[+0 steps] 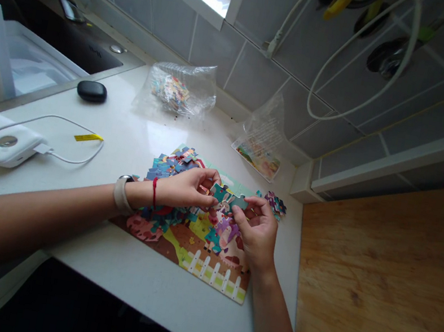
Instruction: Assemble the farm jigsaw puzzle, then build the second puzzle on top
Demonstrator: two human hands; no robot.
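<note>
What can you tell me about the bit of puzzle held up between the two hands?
The puzzle section looks like thin card, mostly teal, with what seems a pale, long-eared rabbit and a knobbly upper edge. The left hand pinches one end, the right hand the other, above the larger puzzle. I can't tell how many pieces it comprises.

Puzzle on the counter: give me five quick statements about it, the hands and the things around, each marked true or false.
1. The left hand and right hand both hold the rabbit section. True.
2. The white fence is along the puzzle's far edge. False: it is along the near edge.
3. A red cord circles the left wrist. True.
4. The clear bag of pieces lies in the sink. False: it lies on the counter.
</note>
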